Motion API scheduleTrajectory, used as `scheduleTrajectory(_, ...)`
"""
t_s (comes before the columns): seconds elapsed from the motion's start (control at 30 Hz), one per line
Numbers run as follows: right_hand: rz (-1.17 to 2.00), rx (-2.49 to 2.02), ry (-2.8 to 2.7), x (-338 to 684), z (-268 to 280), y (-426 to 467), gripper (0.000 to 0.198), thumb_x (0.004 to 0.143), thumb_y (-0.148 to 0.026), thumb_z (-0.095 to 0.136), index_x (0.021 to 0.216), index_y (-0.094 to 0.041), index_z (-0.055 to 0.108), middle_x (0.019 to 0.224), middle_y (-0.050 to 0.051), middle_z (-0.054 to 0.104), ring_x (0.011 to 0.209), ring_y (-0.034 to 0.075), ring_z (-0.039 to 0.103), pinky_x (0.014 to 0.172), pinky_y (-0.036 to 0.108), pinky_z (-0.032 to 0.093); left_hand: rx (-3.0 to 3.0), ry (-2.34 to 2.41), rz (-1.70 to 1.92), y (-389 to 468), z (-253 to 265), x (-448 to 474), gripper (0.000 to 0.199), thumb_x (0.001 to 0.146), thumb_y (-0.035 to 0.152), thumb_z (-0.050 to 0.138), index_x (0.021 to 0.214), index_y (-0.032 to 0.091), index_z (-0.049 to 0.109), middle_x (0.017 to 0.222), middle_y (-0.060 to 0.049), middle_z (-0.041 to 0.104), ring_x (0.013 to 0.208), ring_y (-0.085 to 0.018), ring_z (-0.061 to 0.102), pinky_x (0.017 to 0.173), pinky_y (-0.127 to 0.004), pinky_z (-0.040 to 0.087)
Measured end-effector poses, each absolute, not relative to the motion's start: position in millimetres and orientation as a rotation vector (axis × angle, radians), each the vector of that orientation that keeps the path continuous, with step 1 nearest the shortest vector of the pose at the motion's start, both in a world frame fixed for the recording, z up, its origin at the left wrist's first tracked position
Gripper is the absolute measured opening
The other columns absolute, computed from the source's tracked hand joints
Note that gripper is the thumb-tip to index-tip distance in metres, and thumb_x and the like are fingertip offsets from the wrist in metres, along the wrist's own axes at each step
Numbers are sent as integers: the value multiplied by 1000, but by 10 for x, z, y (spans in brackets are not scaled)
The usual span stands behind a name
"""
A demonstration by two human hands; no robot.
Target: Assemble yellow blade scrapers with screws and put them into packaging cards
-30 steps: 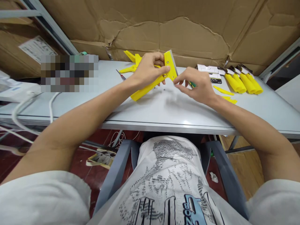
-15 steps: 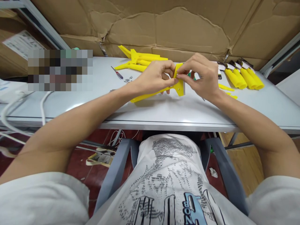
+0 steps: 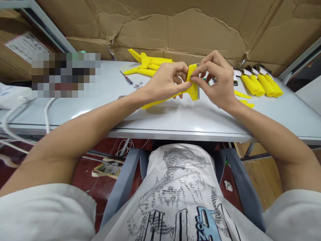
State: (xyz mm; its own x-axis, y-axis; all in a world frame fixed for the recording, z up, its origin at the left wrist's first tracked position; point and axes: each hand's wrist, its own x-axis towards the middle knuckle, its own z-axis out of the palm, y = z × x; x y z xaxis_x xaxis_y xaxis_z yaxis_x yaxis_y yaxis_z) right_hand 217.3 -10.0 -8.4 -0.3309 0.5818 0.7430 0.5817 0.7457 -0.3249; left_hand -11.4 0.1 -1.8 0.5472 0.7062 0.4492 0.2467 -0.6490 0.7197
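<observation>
Gripping the scraper (image 3: 193,91) above the table (image 3: 180,124), the left hand (image 3: 170,79) closes round its neck; the right hand (image 3: 220,82) sets thumb and finger against its head (whether they pinch something, I cannot tell). Farther off lie screws (image 3: 137,86), a screwdriver (image 3: 128,80), then yellow parts (image 3: 145,62) before the cardboard (image 3: 150,35).

Down at the bottom of the frame, the letters B, O and N (image 3: 201,228) can be made out, set in a column on the white shirt (image 3: 160,190); the dense small print (image 3: 184,159) above cannot be read. Over at the upper left, a white label (image 3: 27,47) is borne by a cardboard box (image 3: 11,28), its lines blurred. At the right, printed packaging cards (image 3: 263,69) are seen, too small to be deciphered.
</observation>
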Motion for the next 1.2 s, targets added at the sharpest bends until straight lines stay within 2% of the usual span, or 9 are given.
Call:
scheduleTrajectory(0.3, 31, -839, -1999, 2167, -87, -109, 35, 104, -65, 70, 102, -30, 76, 116, 11, 68, 93, 24, 66, 72, 42, 63, 2186, 767, 1051, 7, -44, -104, 38, 96, 55, 87, 100, 24, 65, 80, 0, 74, 67, -17, 77, 56, -26, 58)
scheduleTrajectory(0.47, -7, -843, -1992, 2164, -96, -124, 23, 103, -54, 73, 100, -31, 78, 114, 10, 69, 91, 24, 68, 67, 43, 62, 2181, 766, 1057, -7, -43, -101, 37, 95, 54, 88, 99, 24, 66, 82, -1, 75, 67, -16, 76, 55, -27, 59)
scheduleTrajectory(0.57, -55, -861, -1991, 2157, -112, -127, 23, 105, -52, 69, 101, -31, 78, 113, 10, 70, 93, 25, 68, 67, 43, 60, 2193, 771, 1064, -9, -49, -107, 36, 96, 54, 87, 100, 25, 67, 85, -2, 77, 69, -17, 76, 56, -28, 60)
scheduleTrajectory(0.73, -16, -915, -1952, 2129, -112, -155, 30, 104, -61, 70, 103, -31, 72, 115, 9, 70, 90, 23, 68, 65, 40, 57, 2223, 791, 1110, 4, -86, -97, 32, 97, 50, 84, 102, 24, 66, 86, -1, 76, 66, -15, 74, 55, -27, 57)
scheduleTrajectory(0.87, 175, -893, -1851, 2126, -156, -89, 55, 95, -78, 77, 121, -32, 60, 118, 8, 72, 84, 21, 68, 57, 36, 50, 2293, 805, 1159, 2, -94, -85, 29, 98, 49, 80, 100, 25, 64, 88, -3, 76, 72, -16, 74, 60, -29, 58)
scheduleTrajectory(0.93, 261, -866, -1865, 2143, -192, -25, 65, 93, -83, 76, 131, -34, 56, 117, 7, 73, 83, 21, 68, 59, 36, 51, 2356, 817, 1172, 4, -91, -86, 28, 99, 51, 78, 98, 26, 63, 88, -4, 76, 80, -19, 75, 64, -32, 59)
scheduleTrajectory(1.0, 304, -839, -1906, 2167, -218, 37, 65, 93, -86, 73, 127, -32, 59, 113, 7, 74, 85, 22, 69, 65, 38, 56, 2415, 825, 1176, 15, -93, -90, 30, 99, 54, 76, 96, 28, 62, 87, -4, 75, 87, -22, 76, 67, -34, 58)
scheduleTrajectory(1.1, 339, -800, -1949, 2196, -227, 90, 62, 91, -89, 72, 109, -29, 64, 108, 7, 75, 89, 24, 71, 75, 42, 64, 2464, 834, 1161, 46, -109, -94, 32, 101, 57, 73, 94, 28, 61, 84, -5, 74, 89, -24, 76, 67, -35, 56)
scheduleTrajectory(1.2, 408, -795, -1953, 2204, -212, 93, 63, 90, -90, 72, 105, -29, 65, 109, 7, 76, 88, 23, 71, 75, 42, 66, 2503, 835, 1152, 81, -137, -99, 31, 103, 56, 69, 92, 28, 64, 82, -5, 74, 86, -23, 74, 68, -36, 55)
